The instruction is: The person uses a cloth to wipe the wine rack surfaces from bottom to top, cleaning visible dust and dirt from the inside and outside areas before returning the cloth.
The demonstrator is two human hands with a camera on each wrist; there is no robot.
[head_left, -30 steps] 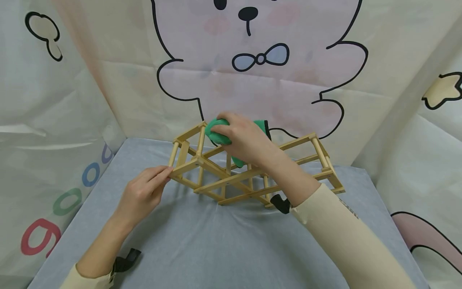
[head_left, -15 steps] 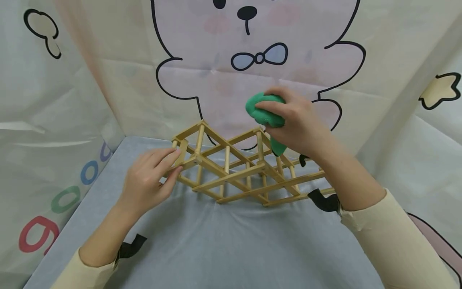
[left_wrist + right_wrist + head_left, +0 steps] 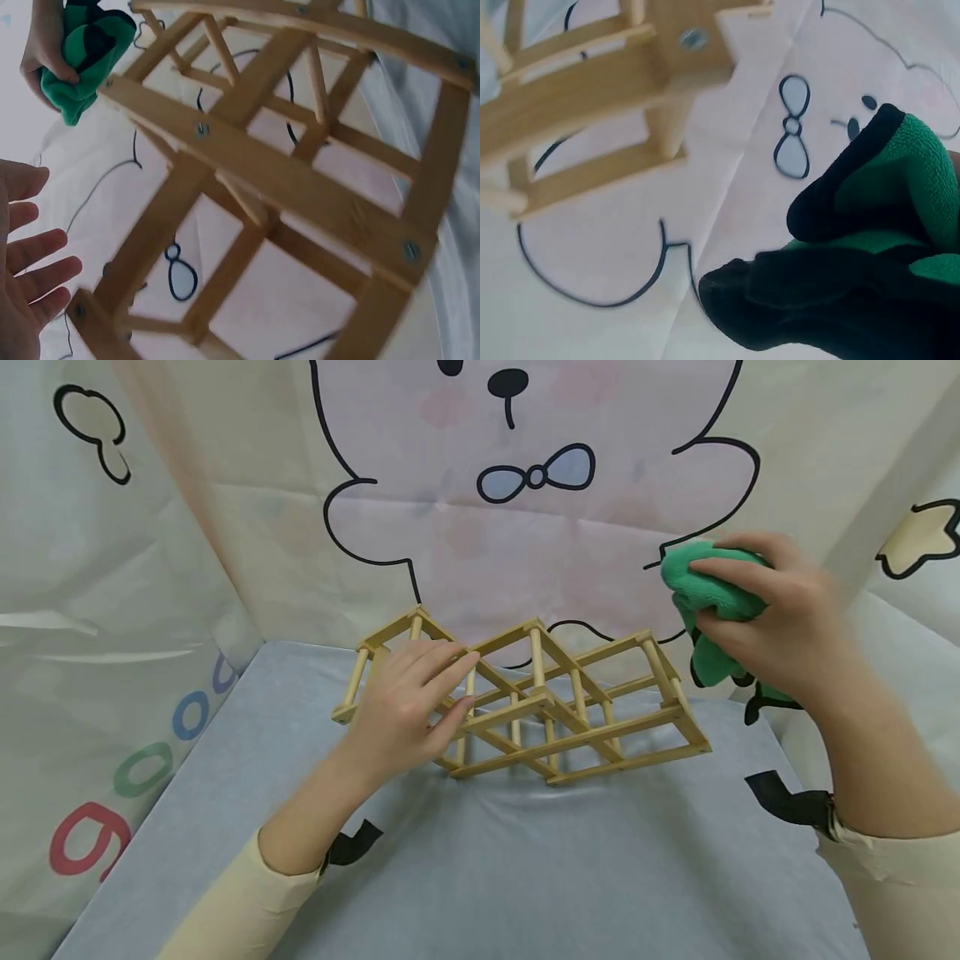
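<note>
A wooden lattice rack (image 3: 537, 697) of crossed slats and round dowels, fastened with screws, stands on the table. My left hand (image 3: 405, 706) hovers in front of its left part, fingers loosely extended and holding nothing. In the left wrist view the fingers (image 3: 49, 270) appear apart from the slats. Off to the right and above the rack's right end, my right hand (image 3: 787, 618) grips a bunched green cloth (image 3: 712, 585) with black edging. The cloth's folds and dark border fill the lower right of the right wrist view, and the holding fingers are mostly hidden there.
A grey-blue cloth covers the table (image 3: 480, 877). Behind it and at both sides hangs a pale printed backdrop (image 3: 262, 527) with a bear drawing. Black straps (image 3: 791, 802) stick out at both wrists.
My right hand has carried the green cloth right, from over the rack's left part to beyond its right end. My left hand has left the rack's left end and shifted right.
</note>
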